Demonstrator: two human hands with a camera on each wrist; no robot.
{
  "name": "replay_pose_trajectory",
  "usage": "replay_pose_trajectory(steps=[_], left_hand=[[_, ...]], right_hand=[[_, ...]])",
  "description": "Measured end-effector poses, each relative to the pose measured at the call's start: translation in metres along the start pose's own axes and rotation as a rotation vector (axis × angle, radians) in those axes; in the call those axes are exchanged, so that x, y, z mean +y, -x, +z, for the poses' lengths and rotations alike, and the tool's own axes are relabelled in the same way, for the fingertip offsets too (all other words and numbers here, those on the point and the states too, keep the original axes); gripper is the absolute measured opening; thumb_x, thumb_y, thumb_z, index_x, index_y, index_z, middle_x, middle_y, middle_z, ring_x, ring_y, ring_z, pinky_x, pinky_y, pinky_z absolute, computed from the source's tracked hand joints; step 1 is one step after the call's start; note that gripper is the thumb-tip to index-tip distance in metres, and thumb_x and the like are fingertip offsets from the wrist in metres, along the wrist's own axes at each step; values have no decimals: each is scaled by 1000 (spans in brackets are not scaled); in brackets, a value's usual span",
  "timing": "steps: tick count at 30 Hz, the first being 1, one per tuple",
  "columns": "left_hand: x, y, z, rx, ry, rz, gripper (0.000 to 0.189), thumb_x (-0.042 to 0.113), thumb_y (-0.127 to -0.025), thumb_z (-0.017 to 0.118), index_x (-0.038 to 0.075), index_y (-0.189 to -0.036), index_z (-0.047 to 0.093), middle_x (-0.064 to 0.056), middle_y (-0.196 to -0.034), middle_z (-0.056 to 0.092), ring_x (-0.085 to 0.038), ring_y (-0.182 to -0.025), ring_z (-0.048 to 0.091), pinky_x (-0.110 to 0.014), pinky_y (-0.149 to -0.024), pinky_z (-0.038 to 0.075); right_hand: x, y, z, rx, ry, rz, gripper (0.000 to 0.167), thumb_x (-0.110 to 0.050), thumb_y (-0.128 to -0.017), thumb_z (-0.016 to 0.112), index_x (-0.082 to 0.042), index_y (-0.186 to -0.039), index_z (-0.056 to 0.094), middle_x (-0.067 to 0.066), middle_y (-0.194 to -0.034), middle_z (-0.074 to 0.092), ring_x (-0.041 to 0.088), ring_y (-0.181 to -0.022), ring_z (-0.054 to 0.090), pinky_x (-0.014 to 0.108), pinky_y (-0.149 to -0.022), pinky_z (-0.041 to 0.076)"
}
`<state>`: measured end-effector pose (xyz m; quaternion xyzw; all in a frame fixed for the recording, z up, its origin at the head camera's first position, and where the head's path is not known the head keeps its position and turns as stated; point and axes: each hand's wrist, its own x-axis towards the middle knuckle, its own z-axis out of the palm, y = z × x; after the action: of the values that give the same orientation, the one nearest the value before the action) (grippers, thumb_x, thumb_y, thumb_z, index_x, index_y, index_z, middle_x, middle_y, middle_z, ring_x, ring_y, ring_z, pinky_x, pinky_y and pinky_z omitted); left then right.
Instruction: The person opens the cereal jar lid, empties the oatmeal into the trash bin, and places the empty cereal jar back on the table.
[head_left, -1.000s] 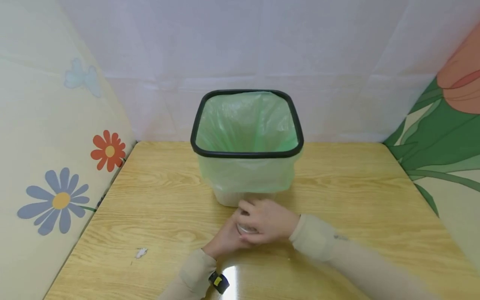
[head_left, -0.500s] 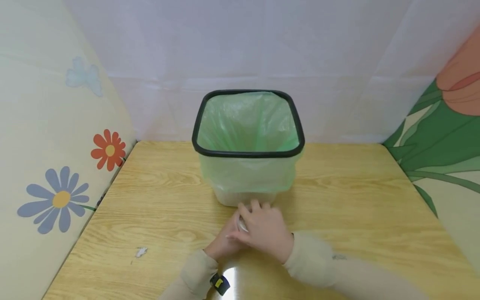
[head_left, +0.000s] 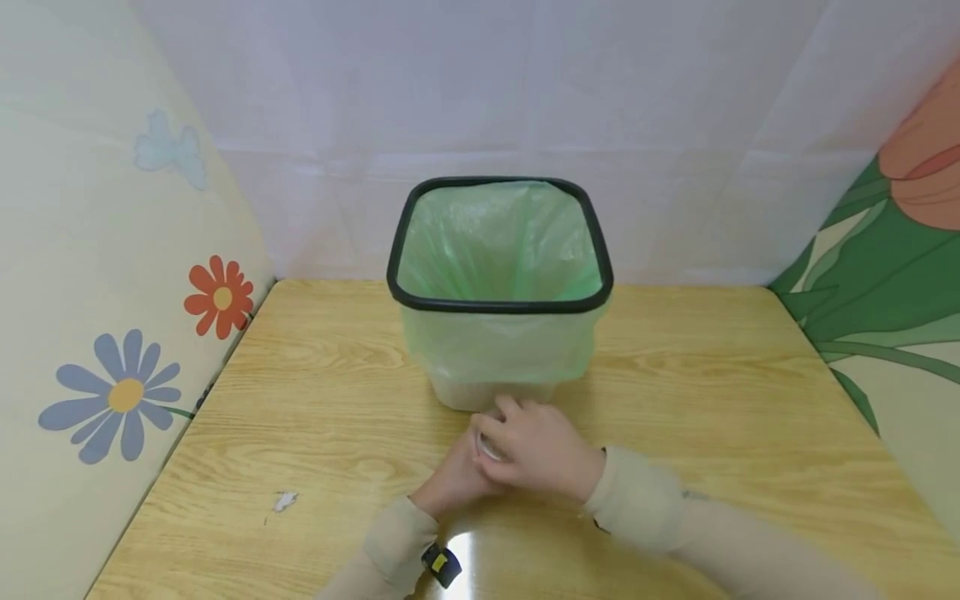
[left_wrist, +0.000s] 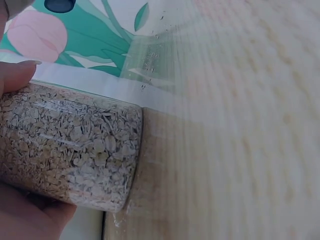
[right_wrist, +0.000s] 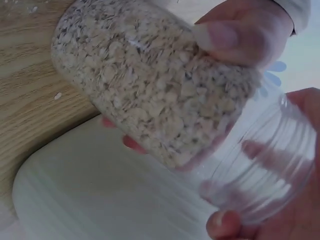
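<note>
**Both hands on the oat jar, right in front of the bin**

I've got the jar of oats (right_wrist: 150,100) in both hands, low over the table (head_left: 712,392), just in front of the bin (head_left: 498,304) and close to its base. My left hand (head_left: 457,479) wraps the body from below, thumb pressed on the clear wall, which I reckon is there to steady it. My right hand (head_left: 536,450) curls over the top end, fingers around the threaded neck, the kind of grip that suits turning or pulling at the mouth.

The bin sits with its green liner (head_left: 498,242) folded out over the black rim, mouth wide open, just behind my hands, so the jar has hardly any way to travel to reach it.

From the head view the jar is nearly lost under my knuckles, only a pale sliver showing. The right wrist view fills that in: flakes packed to about the shoulder, empty ridged neck at my fingertips, jar tilted. I can't tell there whether a lid sits on it. The left wrist view shows the jar's flat end toward the wood, though whether it touches I can't tell
</note>
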<state>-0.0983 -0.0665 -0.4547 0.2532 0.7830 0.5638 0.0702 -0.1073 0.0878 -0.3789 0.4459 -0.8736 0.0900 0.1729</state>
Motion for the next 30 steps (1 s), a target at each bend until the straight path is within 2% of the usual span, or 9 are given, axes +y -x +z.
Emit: replay_pose_trajectory(steps=[6, 9, 14, 19, 25, 30], left_hand=[[2, 1, 1, -9, 96, -34, 72, 3, -71, 78, -1, -134, 44, -11, -125, 57, -24, -112, 56, -33, -100, 44], [3, 0, 2, -4, 145, -54, 80, 5, -70, 80, 3, -139, 39, -10, -128, 54, -23, -114, 55, -33, -100, 44], [3, 1, 4, 23, 207, -96, 83, 4, -68, 81, 7, -139, 39, -10, -130, 51, -24, -116, 53, -32, -98, 44], [2, 2, 5, 56, 182, -112, 81, 3, -66, 83, 3, -136, 42, -12, -129, 52, -27, -117, 53, -34, -99, 43], [2, 3, 5, 79, 195, -144, 82, 1, -63, 86, 1, -135, 45, -13, -129, 54, -28, -118, 52, -42, -104, 39], [2, 3, 6, 79, 185, -139, 82, 2, -63, 87, 1, -134, 46, -12, -129, 55, -28, -119, 52, -44, -105, 37]], right_hand=[[6, 2, -11, -82, -158, 42, 32, -38, -87, 64, -19, -112, 67, 6, -92, 58, 14, -64, 53, 25, -50, 44], [8, 5, -15, -102, -188, 71, 35, -39, -89, 63, -19, -117, 66, 8, -99, 61, 17, -69, 57, 28, -53, 47], [11, 13, -22, -110, -177, 91, 40, -36, -88, 65, -16, -123, 65, 10, -101, 61, 20, -74, 60, 31, -56, 49], [15, 23, -27, -100, -143, 106, 46, -37, -85, 69, -15, -125, 63, 6, -99, 61, 19, -76, 59, 33, -61, 51], [22, 34, -31, -84, -95, 129, 48, -36, -83, 71, -11, -123, 63, 7, -97, 61, 20, -78, 59, 37, -66, 52], [25, 41, -32, -47, -60, 129, 51, -37, -81, 73, -9, -122, 64, 7, -96, 61, 20, -76, 59, 36, -64, 53]])
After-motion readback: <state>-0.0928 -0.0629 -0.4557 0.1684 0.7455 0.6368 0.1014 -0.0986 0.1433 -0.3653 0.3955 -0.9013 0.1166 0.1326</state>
